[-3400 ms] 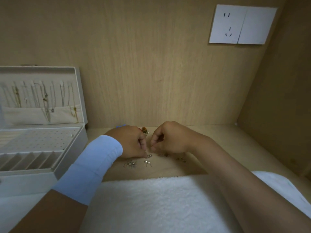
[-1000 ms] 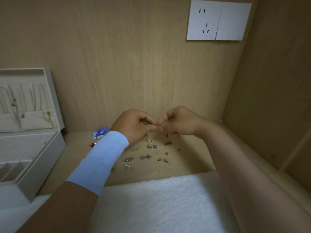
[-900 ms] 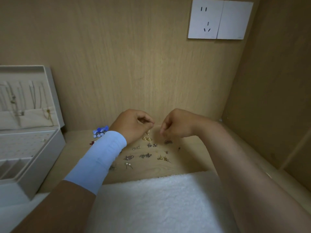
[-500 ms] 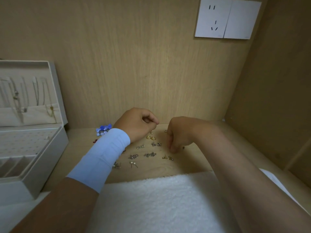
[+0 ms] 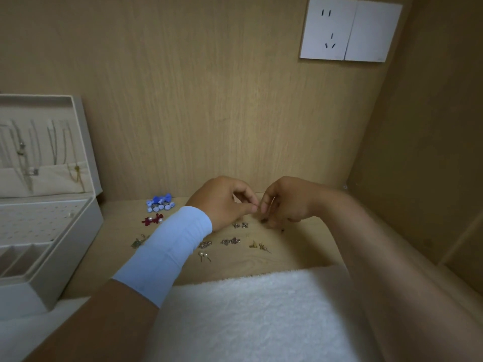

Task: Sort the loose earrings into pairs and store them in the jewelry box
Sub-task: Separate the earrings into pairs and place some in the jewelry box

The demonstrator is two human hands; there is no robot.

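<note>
So, earrings [image 5: 230, 241]: loose on the wooden shelf [image 5: 300, 254], scattered under the two hands and at 6 o'clock of them.
blue bow earrings [image 5: 160, 202]: 9 o'clock of the left hand, close to the back wall.
red bow earrings [image 5: 153, 220]: just at 6 o'clock of the blue ones.
silver pair [image 5: 241, 225]: just at 6 o'clock of the left fingertips, two pieces side by side.
gold pair [image 5: 258, 246]: 5 o'clock of the silver pair.
pearl studs [image 5: 204, 256]: 6 o'clock end of the scatter, nearest the towel.
dark piece [image 5: 264, 220]: right under the right hand's lower fingers; touching or not, cannot tell.
left hand [image 5: 222, 202]: fingers curled, thumb and forefinger tips pressed together; anything between them is too small to tell.
right hand [image 5: 287, 202]: 3 o'clock of the left, fingers curled, forefinger tip almost meeting the left thumb; cannot tell if it holds anything.
jewelry box [image 5: 65, 257]: 9 o'clock edge of view, lid up, well apart from the scatter; dotted stud panel and slotted tray inside.
necklaces [image 5: 26, 152]: hanging in the lid.
sleeve [image 5: 167, 254]: pale blue, on the left wrist, hides part of the scatter.
towel [image 5: 261, 317]: white, 6 o'clock, under both forearms.
socket [image 5: 350, 30]: white, 1 o'clock on the back wall.
</note>
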